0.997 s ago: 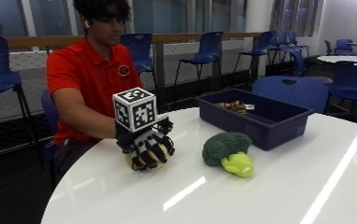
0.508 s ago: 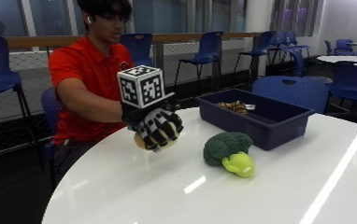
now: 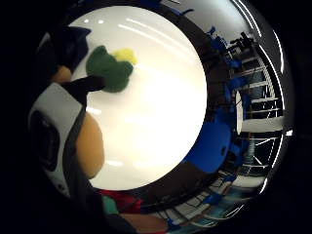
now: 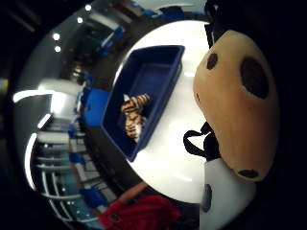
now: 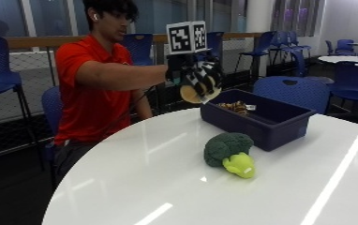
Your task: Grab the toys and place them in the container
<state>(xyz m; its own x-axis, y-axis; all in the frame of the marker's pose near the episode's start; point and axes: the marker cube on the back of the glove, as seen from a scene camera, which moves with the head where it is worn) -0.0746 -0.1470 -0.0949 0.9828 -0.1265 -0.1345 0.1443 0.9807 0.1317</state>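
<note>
My gloved right hand (image 5: pixel 199 77) is raised in the air beside the near end of the dark blue container (image 5: pixel 272 123) and grips a tan soft toy with dark spots (image 5: pixel 194 92). That toy fills one side of the thumb side palm view (image 4: pixel 237 103) and shows as a tan bulge in the little finger side view (image 3: pixel 90 145). A striped tiger toy (image 5: pixel 235 107) lies inside the container (image 4: pixel 165 55), also seen from the palm (image 4: pixel 134 115). A green broccoli toy (image 5: pixel 229 150) with a yellow-green stalk lies on the white table (image 5: pixel 135 178) in front of the container, and appears below the hand (image 3: pixel 109 68).
The person in a red shirt (image 5: pixel 88 89) sits at the table's far edge. Blue chairs (image 5: pixel 291 91) stand behind the container and around the room. The round table's edge runs close along the near left side.
The hand has lifted the spotted toy off the table and carried it up and right toward the container. The broccoli and the container have not moved.
</note>
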